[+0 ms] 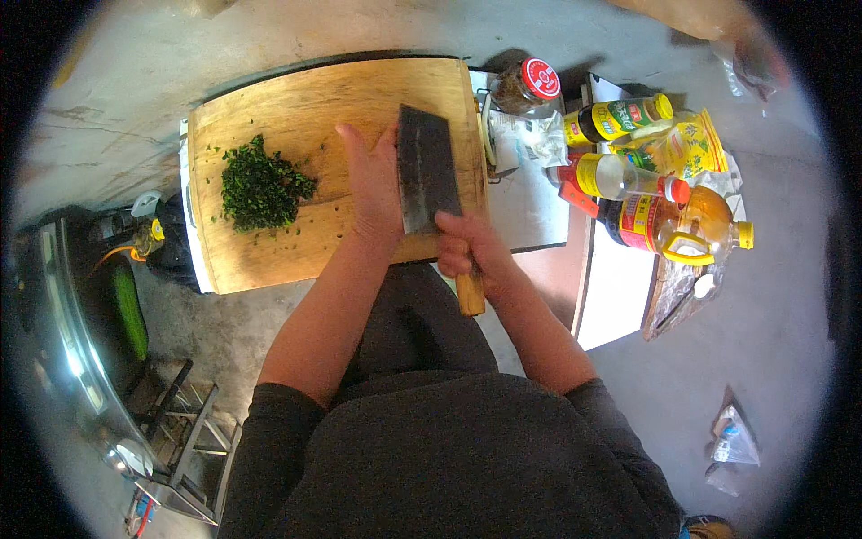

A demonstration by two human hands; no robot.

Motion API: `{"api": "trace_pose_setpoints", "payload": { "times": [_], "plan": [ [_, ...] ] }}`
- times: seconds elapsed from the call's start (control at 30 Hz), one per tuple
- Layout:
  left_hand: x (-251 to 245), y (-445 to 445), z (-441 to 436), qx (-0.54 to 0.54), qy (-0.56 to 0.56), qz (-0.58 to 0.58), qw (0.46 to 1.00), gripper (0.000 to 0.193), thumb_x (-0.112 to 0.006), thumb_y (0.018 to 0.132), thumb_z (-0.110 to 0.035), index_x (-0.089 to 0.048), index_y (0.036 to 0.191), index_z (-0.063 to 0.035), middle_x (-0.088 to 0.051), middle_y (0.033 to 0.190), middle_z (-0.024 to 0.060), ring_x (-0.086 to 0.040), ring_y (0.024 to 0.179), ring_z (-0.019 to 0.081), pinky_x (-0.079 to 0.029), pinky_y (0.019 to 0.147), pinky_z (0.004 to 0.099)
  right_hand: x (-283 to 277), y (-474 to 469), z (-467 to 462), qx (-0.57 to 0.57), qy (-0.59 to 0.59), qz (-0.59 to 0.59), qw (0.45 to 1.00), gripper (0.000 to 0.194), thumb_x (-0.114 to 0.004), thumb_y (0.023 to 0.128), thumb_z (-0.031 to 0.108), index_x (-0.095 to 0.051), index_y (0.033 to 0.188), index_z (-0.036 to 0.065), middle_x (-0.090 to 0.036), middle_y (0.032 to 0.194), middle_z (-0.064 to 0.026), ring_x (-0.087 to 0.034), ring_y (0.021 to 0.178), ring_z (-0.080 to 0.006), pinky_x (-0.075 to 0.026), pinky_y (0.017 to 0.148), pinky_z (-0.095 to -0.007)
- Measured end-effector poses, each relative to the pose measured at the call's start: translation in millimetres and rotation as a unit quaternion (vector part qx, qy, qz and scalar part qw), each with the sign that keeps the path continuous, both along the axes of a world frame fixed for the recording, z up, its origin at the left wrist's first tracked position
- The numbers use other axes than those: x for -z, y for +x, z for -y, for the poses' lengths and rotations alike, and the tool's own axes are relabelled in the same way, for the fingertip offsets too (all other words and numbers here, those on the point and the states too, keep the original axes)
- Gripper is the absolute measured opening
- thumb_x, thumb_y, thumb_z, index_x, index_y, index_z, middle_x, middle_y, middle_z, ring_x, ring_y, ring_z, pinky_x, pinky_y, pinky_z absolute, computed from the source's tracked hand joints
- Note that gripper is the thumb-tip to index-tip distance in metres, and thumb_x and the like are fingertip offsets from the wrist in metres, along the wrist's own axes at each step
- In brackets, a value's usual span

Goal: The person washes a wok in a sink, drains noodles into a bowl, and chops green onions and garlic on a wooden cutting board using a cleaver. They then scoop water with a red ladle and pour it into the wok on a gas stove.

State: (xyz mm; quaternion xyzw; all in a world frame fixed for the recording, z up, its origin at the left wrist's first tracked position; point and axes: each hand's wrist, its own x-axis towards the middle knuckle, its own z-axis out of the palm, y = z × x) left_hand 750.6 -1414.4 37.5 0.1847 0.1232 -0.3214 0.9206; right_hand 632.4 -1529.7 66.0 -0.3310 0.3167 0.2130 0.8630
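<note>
My right hand (471, 248) is wrapped around the wooden handle of a cleaver (425, 168), whose broad dark blade points away from me over the board. Close along the blade's left side is my left hand (374, 176), flat with the thumb spread. Its fingertips are partly hidden at the blade, and whether they touch it I cannot tell. Both hands are above a wooden cutting board (316, 94). A heap of finely chopped green leaves (262, 185) lies on the board's left part, with small bits scattered around it.
Right of the board stand a red-lidded jar (522, 86), a yellow-capped sauce bottle (623, 118), a red-capped bottle (623, 178), an oil jug (707, 222) and a yellow packet (693, 145). At left, a green cucumber-like vegetable (130, 310) lies near a metal stand (188, 438). A plastic bag (734, 438) lies at lower right.
</note>
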Motion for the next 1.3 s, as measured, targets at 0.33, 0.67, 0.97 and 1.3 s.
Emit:
{"api": "trace_pose_setpoints", "payload": {
  "times": [0.33, 0.67, 0.97, 1.3],
  "plan": [
    [11.9, 50.0, -29.2, 0.01, 0.323, 0.23, 0.918, 0.106, -0.013, 0.086, -0.08, -0.012, 0.15, 0.0042, -0.011, 0.158, 0.0179, -0.006, 0.147, 0.0297, 0.003, 0.117, 0.0398, -7.4, -2.3, 16.1, -0.232, -0.391, -0.006, 0.89, 0.019, -0.061, 0.09, 0.021, -0.05, 0.084, 0.007, -0.049, 0.057, -0.0008, -0.048, 0.042, -0.011, -0.04, 0.04, -0.0273],
    [-1.8, 52.5, -41.3, -0.025, 0.204, 0.133, 0.97, 0.11, -0.017, 0.08, -0.086, -0.012, 0.151, -0.0025, -0.017, 0.158, 0.016, -0.016, 0.143, 0.0269, -0.014, 0.109, 0.0384, -1.0, 4.2, 2.1, -0.254, -0.322, 0.05, 0.911, 0.022, -0.062, 0.09, 0.024, -0.053, 0.088, 0.003, -0.051, 0.057, -0.0025, -0.049, 0.042, -0.0108, -0.04, 0.039, -0.0277],
    [-22.4, 53.8, -64.4, -0.051, 0.374, 0.221, 0.899, 0.094, -0.024, 0.09, -0.075, -0.023, 0.15, -0.0025, -0.025, 0.155, 0.0164, -0.028, 0.137, 0.0251, -0.01, 0.112, 0.0384, 37.7, 24.3, 23.3, -0.417, -0.567, 0.159, 0.692, 0.035, -0.058, 0.088, 0.031, -0.059, 0.098, -0.002, -0.064, 0.086, -0.0243, -0.062, 0.082, -0.0418, -0.049, 0.074, -0.0509],
    [-8.9, 46.7, -23.5, 0.06, 0.457, 0.368, 0.808, 0.026, -0.055, 0.098, -0.017, -0.063, 0.114, 0.0017, -0.063, 0.12, 0.0092, -0.058, 0.111, 0.0203, -0.041, 0.098, 0.0294, 11.6, 26.5, 64.9, -0.497, -0.642, 0.209, 0.545, 0.025, -0.058, 0.084, 0.028, -0.062, 0.1, 0.008, -0.066, 0.086, -0.0188, -0.064, 0.083, -0.041, -0.051, 0.074, -0.0509]
  ]
}}
